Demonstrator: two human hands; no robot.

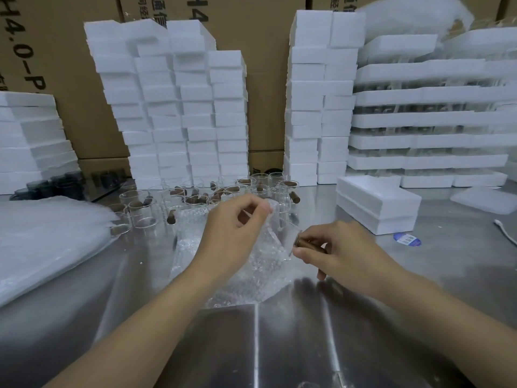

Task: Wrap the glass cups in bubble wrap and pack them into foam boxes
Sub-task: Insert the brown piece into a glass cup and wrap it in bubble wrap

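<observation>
The glass cup (285,233) sits low over the middle of the table (279,345), between the two hands and on top of a loose sheet of bubble wrap (251,273) that spreads toward 6 o'clock. The right hand (335,247) has its grip pinched round the cup's brown wooden handle (309,244), thumb below and fingertips above. The clear body therefore lies at about 9 o'clock from that grip, and the handle's long axis runs roughly 9 to 3, tipped a little toward 4. The left hand (235,233), at 10 o'clock from the cup, pinches a raised edge of the wrap between thumb and forefinger, holding it up just beside the glass. The body is so clear that its exact tilt is hard to read. As I judge it, the step in hand is the first fold: the left hand is nearer the free edge and would bring it over the body toward the handle at 3 o'clock. Bare cups (195,197) crowd at 12 o'clock; a closed foam box (377,203) waits at 2 o'clock, well apart.
</observation>
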